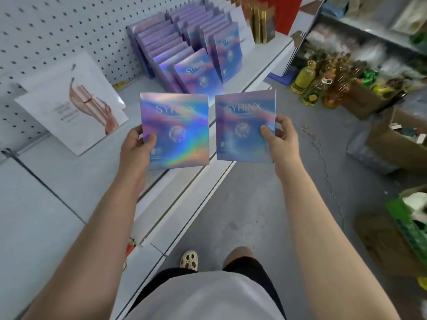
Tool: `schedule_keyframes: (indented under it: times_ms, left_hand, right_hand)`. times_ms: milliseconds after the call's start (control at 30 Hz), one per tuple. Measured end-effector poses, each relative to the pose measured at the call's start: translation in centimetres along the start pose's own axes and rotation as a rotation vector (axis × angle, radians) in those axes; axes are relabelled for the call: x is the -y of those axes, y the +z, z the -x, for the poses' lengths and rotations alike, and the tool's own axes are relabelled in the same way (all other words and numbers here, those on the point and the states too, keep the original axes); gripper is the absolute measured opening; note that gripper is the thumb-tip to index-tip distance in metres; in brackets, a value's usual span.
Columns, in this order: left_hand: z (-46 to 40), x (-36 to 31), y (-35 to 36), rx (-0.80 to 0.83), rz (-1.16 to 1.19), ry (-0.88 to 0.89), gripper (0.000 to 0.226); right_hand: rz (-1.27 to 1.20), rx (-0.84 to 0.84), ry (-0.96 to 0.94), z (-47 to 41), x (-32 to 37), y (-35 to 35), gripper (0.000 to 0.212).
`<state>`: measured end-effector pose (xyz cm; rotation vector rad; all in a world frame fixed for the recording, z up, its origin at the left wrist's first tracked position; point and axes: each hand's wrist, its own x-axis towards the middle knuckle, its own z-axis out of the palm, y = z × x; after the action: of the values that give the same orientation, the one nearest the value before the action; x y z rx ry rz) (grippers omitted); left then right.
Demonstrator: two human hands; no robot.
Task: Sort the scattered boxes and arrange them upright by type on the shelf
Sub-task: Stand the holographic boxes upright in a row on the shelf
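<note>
Left hand: the left hand (136,144) grips a holographic box (178,132) at its lower left edge, thumb curled onto the printed front, the other fingers hidden behind it.
Left box: held upright, front toward the camera, the word SYRINX across the top; it hangs in the air over the front lip of the shelf.
Right hand: the right hand (276,135) pinches a second holographic box (242,128) at its right edge, thumb on the front, fingertips wrapped round the side.
Right box: same print, also upright and facing the camera, held just beside the left one with a narrow gap between them, out over the floor.
Rows on shelf: further back, two rows of matching holographic boxes (184,49) stand upright, leaning a little, packed one behind another against the pegboard.
White boxes: a stack of flat white boxes (74,105) with a pinkish picture leans against the pegboard to the left of the rows, well apart from them.
Gold boxes: a few gold boxes (262,21) stand upright at the far end of the shelf.
Surface: a pale grey shelf (46,181) with a white front edge, backed by a white pegboard (46,31).
Room: a grey concrete floor (242,204); oil bottles (307,82) stand on it across the aisle, near cardboard cartons (397,144) holding mixed goods.
Person: a white shirt, dark shorts and a light perforated shoe (190,259) show at the bottom.
</note>
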<state>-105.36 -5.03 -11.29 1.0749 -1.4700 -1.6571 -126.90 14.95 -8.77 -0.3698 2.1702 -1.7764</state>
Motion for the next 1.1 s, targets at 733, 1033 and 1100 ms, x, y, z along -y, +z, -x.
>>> schedule_keyframes:
  times_ms: [733,1033,1100]
  left_hand:
    - [-13.1,-2.0,19.4,-0.501,0.09,0.088,0.021]
    - [-15.8,-2.7,19.6,-0.557,0.157,0.105,0.031]
    - [-15.7,-2.6,20.2,-0.57,0.172,0.097,0.031]
  right_hand:
    - [0.072,0.601,-0.12,-38.2,2.2,3.1,0.025]
    - [0.457,0.732,-0.362,-44.0,1.5,6.8,0.046]
    - [0.562,0.725,-0.43,-44.3,1.4,7.6,0.054]
